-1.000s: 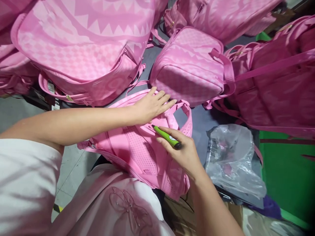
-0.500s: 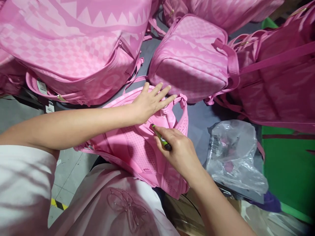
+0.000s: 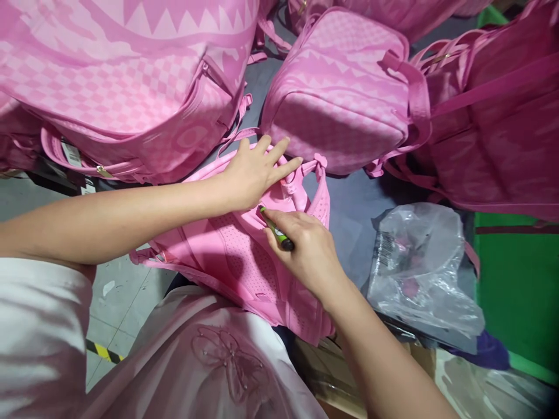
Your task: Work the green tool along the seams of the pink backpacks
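Pink backpack (image 3: 231, 256) with dotted panel (image 3: 253, 262)

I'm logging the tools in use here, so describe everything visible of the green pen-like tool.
The green pen-like tool is slim, with a bright green body, a black rear end and a small pale patch; it looks like smooth plastic. The right hand's grip holds it and hides part of its middle. It slants over the pink bag, its narrow front end pointing forward and to the left. Whether that end touches the bag cannot be told.
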### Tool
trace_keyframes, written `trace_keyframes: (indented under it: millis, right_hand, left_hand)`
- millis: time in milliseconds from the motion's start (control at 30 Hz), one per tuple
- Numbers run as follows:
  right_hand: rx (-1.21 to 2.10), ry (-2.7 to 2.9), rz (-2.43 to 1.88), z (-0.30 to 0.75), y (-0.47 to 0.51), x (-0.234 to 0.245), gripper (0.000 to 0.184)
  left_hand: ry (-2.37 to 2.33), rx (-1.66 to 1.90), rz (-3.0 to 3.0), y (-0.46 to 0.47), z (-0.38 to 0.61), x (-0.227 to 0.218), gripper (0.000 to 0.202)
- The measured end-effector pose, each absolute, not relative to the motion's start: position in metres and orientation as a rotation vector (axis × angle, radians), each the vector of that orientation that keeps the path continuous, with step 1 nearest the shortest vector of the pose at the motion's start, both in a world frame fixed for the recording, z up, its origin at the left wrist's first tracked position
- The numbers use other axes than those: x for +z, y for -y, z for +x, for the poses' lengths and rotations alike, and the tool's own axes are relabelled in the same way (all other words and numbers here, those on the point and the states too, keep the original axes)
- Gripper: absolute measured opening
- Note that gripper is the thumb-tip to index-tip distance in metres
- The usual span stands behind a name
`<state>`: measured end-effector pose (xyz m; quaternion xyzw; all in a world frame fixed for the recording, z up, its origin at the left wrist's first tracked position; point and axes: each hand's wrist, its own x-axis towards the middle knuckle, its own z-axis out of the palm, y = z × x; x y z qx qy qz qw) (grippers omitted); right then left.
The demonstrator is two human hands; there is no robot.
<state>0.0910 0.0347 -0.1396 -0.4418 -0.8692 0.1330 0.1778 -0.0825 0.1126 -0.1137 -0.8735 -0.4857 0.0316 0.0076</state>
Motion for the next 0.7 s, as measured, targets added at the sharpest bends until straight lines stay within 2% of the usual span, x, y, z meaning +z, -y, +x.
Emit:
trace_keyframes:
  millis: [233, 433, 700]
  right_hand:
    - [0.365, 2.463, -1.263, 0.083, -0.035, -0.136, 0.030]
    - [0.294, 2.472, -1.301, 0.078, -0.034, -0.134, 0.030]
    - [0.231, 2.477, -1.423, 0.074, -0.028, -0.132, 0.028]
  left_hand:
    - [1.547, 0.110, -2.749, -0.114, -0.081, -0.109, 0.077]
    - [1.473, 0.157, -2.746, -0.116, -0.086, -0.104, 0.079]
    - [1.610, 0.042, -2.696, -0.112, -0.088, -0.109, 0.075]
